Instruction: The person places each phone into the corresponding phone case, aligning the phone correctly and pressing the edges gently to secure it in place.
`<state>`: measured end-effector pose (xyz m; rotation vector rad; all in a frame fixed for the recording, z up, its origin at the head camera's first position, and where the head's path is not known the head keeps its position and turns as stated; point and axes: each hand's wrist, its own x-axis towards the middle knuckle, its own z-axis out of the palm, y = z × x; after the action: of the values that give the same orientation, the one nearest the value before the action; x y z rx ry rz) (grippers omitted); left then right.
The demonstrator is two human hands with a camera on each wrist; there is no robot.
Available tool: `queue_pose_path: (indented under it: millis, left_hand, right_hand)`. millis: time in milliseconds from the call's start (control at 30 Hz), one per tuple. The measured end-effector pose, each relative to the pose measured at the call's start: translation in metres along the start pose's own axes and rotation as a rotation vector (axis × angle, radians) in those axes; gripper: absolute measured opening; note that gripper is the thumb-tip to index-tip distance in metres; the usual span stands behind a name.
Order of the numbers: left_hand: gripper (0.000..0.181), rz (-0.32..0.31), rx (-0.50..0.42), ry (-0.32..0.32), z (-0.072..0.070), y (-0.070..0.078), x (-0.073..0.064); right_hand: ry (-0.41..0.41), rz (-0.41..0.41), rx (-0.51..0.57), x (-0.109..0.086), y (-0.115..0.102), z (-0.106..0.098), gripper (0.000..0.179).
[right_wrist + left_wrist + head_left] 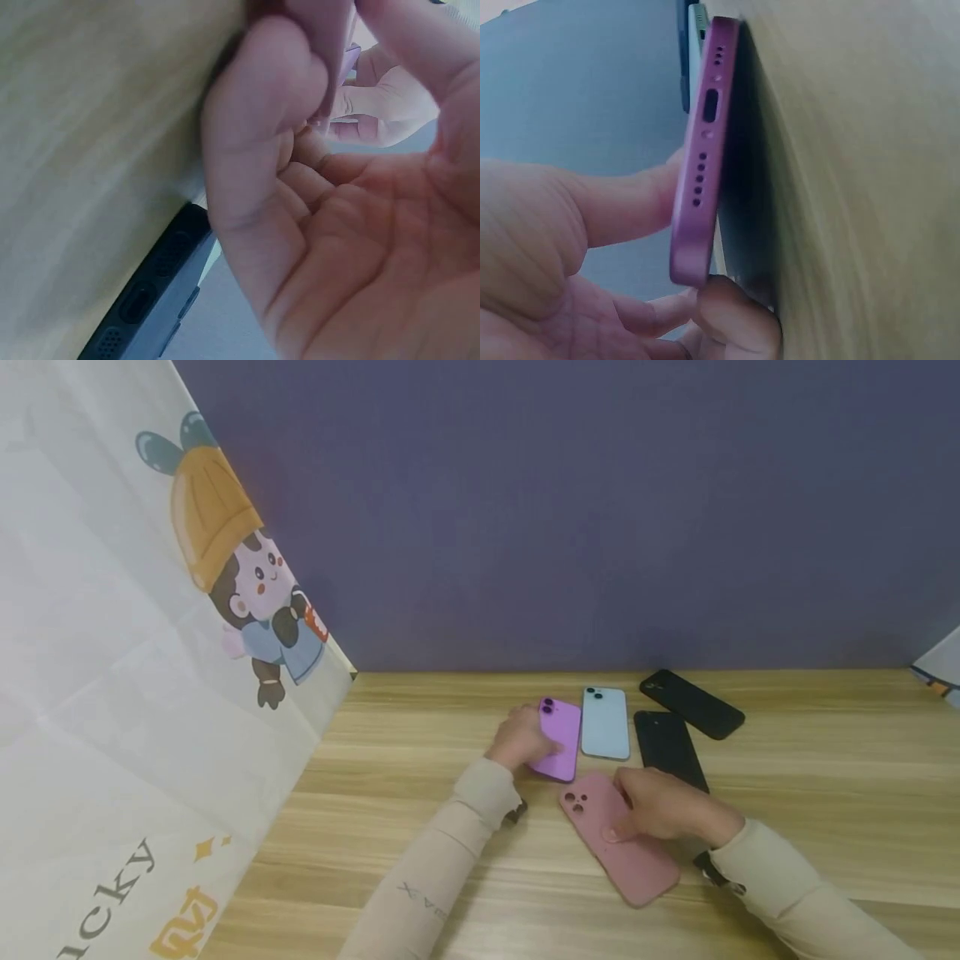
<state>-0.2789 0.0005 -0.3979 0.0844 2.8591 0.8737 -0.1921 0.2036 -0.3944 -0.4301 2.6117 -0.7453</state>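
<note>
My left hand (521, 739) grips a purple phone (561, 722) by its left side, thumb on the back and fingers curled under the edge. In the left wrist view this purple phone (701, 150) shows its charging port end, with a gap between its near corner and the table. My right hand (663, 803) pinches a pink phone (645, 870) with a camera cluster at its upper left, thumb across its back and fingers curled beneath the right edge. The pink phone lies slanted, nearer the person than the purple one. Beyond my right hand is a black phone (666, 742), partly hidden by it.
A light blue phone (606, 727) lies back up beside the purple one. Another black phone (693, 703) rests at an angle farther back. The wooden table (840, 777) meets a dark blue-grey panel (570, 518) behind and a printed white sheet (112, 610) on the left.
</note>
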Motion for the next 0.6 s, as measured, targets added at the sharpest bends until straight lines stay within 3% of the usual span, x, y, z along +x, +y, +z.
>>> queue_pose_path:
  millis: [267,433,600]
  left_hand:
    - [0.025,0.013,-0.191,-0.091,-0.007,-0.01,0.001]
    - [0.024,0.017,-0.189,-0.114,-0.01,-0.013,0.002]
    - [0.023,-0.024,-0.313,-0.177,-0.013,-0.014,0.004]
  right_hand:
    - [-0.027,-0.025,0.038,0.0,0.004,-0.002,0.032]
    - [-0.033,-0.033,0.038,0.001,0.005,-0.002,0.033]
    - [-0.035,-0.027,0.043,0.001,0.005,-0.002,0.031]
